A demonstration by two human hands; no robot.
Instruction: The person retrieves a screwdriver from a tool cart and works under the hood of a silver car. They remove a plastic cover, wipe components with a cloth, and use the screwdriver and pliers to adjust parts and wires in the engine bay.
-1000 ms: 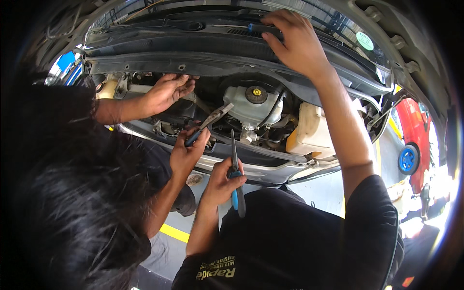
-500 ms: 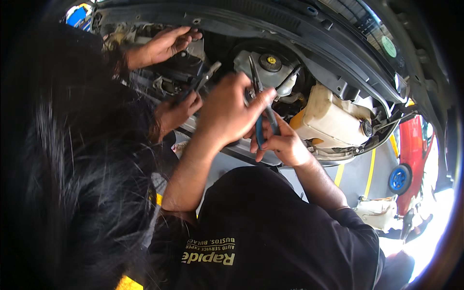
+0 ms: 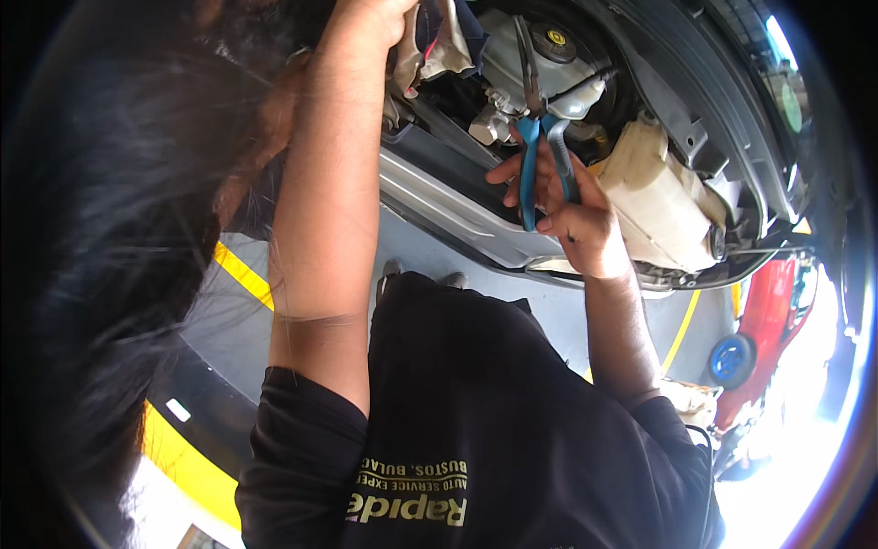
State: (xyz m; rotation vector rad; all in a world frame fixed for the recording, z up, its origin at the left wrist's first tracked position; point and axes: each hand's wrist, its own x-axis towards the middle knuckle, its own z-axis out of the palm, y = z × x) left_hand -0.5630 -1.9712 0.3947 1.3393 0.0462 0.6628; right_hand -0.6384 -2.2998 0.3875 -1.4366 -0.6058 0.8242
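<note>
My right hand (image 3: 576, 206) is closed around long-nose pliers (image 3: 540, 128) with blue and grey handles. Their handles are spread, and the jaws point up over the engine bay near the pale fluid reservoir (image 3: 530, 69) with its black and yellow cap. My left arm reaches far up, so my left hand (image 3: 380, 16) is partly cut off by the upper edge. A dark and whitish rag (image 3: 444, 41) hangs at that hand, seemingly gripped; its fingers are mostly hidden.
A cream plastic tank (image 3: 658, 197) fills the right of the engine bay. The car's grey front edge (image 3: 439, 192) crosses below my hands. Close on my left is another person's dark hair (image 3: 119, 229) and arm (image 3: 270, 133). A red car (image 3: 764, 320) stands far right.
My left hand has left the pliers and moved up and left to a rag now in view. My right hand keeps the pliers. The view has shifted; the co-worker's hands are no longer clearly visible.
</note>
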